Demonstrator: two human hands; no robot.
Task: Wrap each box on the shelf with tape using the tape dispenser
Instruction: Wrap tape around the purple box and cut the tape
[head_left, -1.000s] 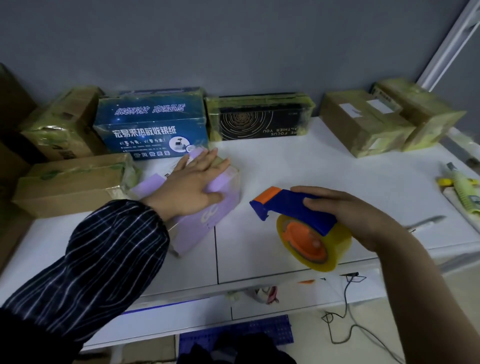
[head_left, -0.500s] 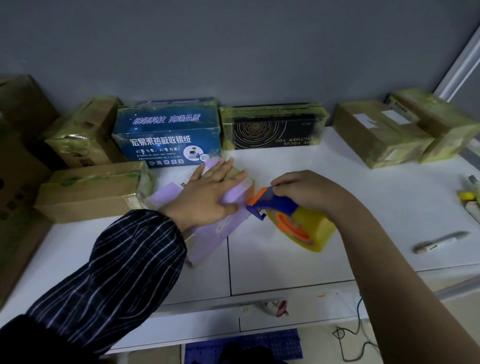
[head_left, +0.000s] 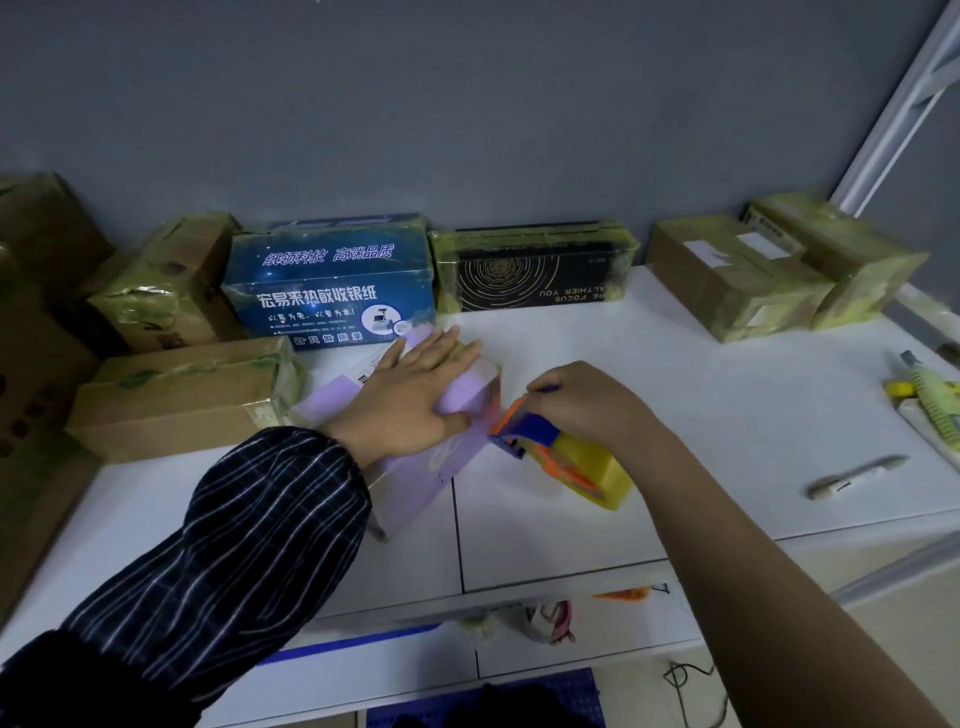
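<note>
A lilac box (head_left: 415, 478) lies on the white shelf (head_left: 701, 415) in the middle. My left hand (head_left: 415, 395) presses flat on its top with straight fingers. My right hand (head_left: 587, 402) grips the blue handle of the tape dispenser (head_left: 566, 452), whose orange-and-blue head touches the box's right end. The yellow tape roll hangs behind the head, just above the shelf.
Taped boxes line the back: cardboard ones (head_left: 171, 395) at left, a blue box (head_left: 332, 286), a black box (head_left: 535, 270), two brown ones (head_left: 737, 275) at right. A pen-like tool (head_left: 857, 475) and a yellowish object (head_left: 930, 405) lie at right.
My right hand has carried the dispenser leftward from the shelf's front to the lilac box's right end. My left hand stays flat on the box.
</note>
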